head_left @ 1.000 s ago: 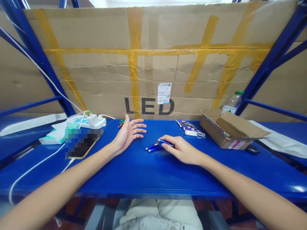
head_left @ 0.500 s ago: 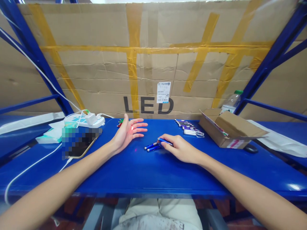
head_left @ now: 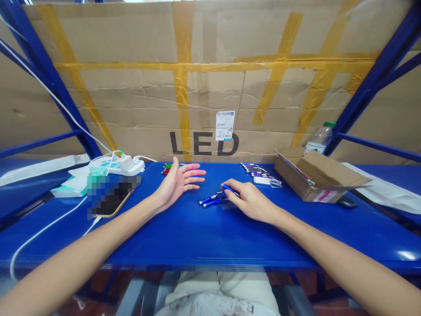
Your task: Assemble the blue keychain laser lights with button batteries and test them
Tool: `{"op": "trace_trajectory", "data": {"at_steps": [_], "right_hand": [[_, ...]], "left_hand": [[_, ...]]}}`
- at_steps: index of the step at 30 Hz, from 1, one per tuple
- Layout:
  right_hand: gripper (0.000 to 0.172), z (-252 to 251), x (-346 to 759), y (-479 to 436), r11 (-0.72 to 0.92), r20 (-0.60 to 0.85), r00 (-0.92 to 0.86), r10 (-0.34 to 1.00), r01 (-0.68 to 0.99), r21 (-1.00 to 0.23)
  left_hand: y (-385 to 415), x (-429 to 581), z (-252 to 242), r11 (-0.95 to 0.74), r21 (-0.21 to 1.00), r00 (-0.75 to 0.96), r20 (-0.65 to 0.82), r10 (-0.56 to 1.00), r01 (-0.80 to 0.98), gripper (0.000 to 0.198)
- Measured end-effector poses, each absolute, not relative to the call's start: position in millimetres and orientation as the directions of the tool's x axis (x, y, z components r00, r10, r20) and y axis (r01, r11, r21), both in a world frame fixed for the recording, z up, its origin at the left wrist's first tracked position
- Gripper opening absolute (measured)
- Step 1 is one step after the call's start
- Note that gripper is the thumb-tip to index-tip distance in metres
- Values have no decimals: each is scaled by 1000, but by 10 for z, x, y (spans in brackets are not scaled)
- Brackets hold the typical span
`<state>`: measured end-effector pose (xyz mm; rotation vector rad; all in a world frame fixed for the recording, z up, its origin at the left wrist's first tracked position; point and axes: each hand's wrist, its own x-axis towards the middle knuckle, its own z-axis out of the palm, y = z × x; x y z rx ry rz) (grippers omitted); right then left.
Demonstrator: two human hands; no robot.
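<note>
My right hand [head_left: 251, 199] is closed on a blue laser pointer [head_left: 230, 190], pinched between thumb and fingers and aimed left. Pink-red light falls on the fingertips of my left hand [head_left: 176, 184], which is held open, palm turned toward the pointer and fingers spread. On the blue table [head_left: 184, 237] between the hands lie more blue pen-shaped pointers [head_left: 212, 202], partly hidden by my right hand. Green and red ones [head_left: 167, 169] lie behind my left hand, partly covered by it. Beyond my right hand is a row of purple, dark and silver ones [head_left: 259, 175], some with metal clips.
An open cardboard box [head_left: 305, 182] stands on the right, with a dark mouse-like object [head_left: 347, 202] beside it and a bottle [head_left: 320, 137] behind. At left are a phone [head_left: 115, 199], a tissue pack [head_left: 70, 188] and a power strip [head_left: 131, 166] with white cables. Cardboard [head_left: 138, 101] walls the back.
The bright red spot on my left palm is gone; a pink glow now shows near the fingertips. My right hand has shifted slightly right with the pointer, tilting it.
</note>
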<state>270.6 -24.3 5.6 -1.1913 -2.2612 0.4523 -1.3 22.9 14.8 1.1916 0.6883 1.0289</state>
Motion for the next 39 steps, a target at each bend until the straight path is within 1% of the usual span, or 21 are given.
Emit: {"op": "trace_trajectory", "data": {"at_steps": [2,5,7,9,14,16,18,20,24,26,29,32,34,37,39], "right_hand": [[28,61,2711,-243,557,308,-467,829,644,-524],[23,67,2676,-278,618,257,-583,771,585,-526],[22,60,2645,-295,633,220,-627,747,570,-524],[24,46,2633,-288,617,217,-611,761,579,-533],[29,33,2680,-236,560,292,-487,823,612,-558],[26,36,2687,-243,566,286,-501,817,603,-563],[24,35,2676,-263,586,256,-555,792,573,-573],[24,29,2660,-279,587,235,-578,782,554,-590],[29,23,2662,-261,530,284,-466,838,575,-623],[28,29,2673,-247,515,299,-430,852,585,-627],[24,43,2670,-255,518,255,-476,841,576,-632],[24,55,2651,-280,536,219,-532,818,565,-628],[24,58,2649,-279,518,227,-501,835,580,-628],[25,60,2665,-256,484,279,-404,871,607,-631],[25,62,2672,-251,485,295,-391,872,605,-632]], "left_hand": [[233,-12,148,37,960,406,82,910,-277,83],[230,-7,153,40,957,396,81,914,-289,82],[226,-4,155,39,958,396,81,915,-285,82],[221,-2,154,40,960,402,79,912,-278,82],[211,4,151,41,963,406,74,911,-266,82],[211,5,153,40,962,405,76,911,-269,82],[215,2,155,36,960,405,83,911,-277,81],[222,-3,155,31,959,407,90,909,-282,81],[229,-10,151,24,961,408,94,908,-275,82],[223,-6,151,25,963,409,91,908,-269,83],[207,4,158,34,963,406,80,910,-267,82],[198,10,164,40,962,404,76,911,-270,82],[203,8,163,35,961,406,83,910,-276,82],[221,0,155,30,960,413,92,906,-279,83],[231,-4,153,30,959,415,93,905,-280,83]]}}
